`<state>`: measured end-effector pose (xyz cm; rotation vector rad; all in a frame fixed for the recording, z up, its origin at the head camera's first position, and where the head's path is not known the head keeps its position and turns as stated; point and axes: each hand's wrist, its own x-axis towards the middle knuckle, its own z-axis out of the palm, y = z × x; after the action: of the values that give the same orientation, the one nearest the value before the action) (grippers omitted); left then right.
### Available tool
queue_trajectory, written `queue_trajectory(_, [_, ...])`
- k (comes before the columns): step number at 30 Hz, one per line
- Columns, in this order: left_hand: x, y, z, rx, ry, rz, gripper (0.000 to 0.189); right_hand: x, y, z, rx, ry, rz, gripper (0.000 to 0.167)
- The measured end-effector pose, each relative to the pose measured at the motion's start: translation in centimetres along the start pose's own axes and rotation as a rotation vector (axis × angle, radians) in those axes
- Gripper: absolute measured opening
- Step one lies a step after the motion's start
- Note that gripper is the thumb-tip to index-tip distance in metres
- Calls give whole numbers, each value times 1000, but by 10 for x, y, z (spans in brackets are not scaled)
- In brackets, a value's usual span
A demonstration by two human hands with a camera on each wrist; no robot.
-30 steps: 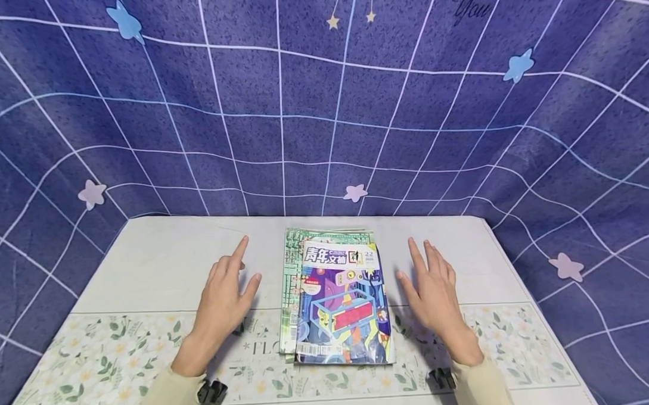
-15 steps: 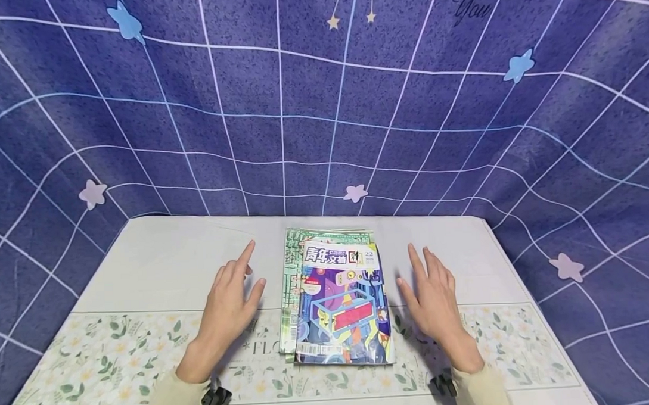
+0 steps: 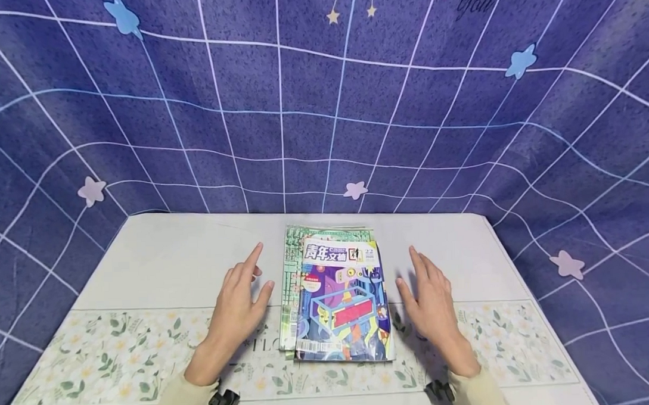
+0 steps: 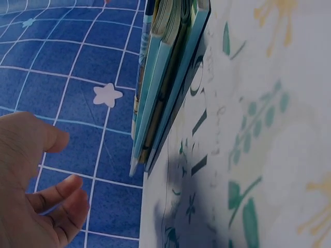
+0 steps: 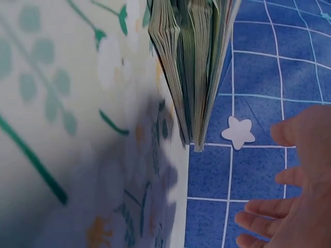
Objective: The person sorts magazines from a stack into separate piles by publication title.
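A stack of magazines lies in the middle of the table. On top is a colourful purple and blue magazine [image 3: 344,303]; a green-covered magazine [image 3: 289,275] sticks out beneath it at the left and the back. My left hand [image 3: 237,304] hovers left of the stack with its fingers spread and nothing in it. To the right, my right hand [image 3: 431,300] hovers with fingers extended and also holds nothing. Both wrist views show the stack's edges, the spines [image 4: 160,77] from the left and the page edges [image 5: 194,72] from the right, apart from the fingers.
The white table [image 3: 160,262] carries a floral printed band [image 3: 115,359] along its front part. A blue-purple curtain [image 3: 247,133] with grid lines and stars surrounds the table at the back and both sides. Dark wrist straps [image 3: 224,402] show at the sleeves.
My left hand has drifted right, closer to the magazines. The right hand has shifted slightly toward me. The magazines stay in place; the head view has tilted a little.
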<state>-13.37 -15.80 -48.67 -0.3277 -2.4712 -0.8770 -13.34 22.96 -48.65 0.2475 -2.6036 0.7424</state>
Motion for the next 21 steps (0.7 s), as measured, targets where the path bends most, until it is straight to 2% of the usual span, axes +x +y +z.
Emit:
queue_trajectory(13, [-5,8,8,-32,-28,-25,87,-7,-3,9,102,34,-3,69])
queue_trajectory(21, [-7,12,13,-70,-66,-93,86,-11,-4,10,169,-15,11,68])
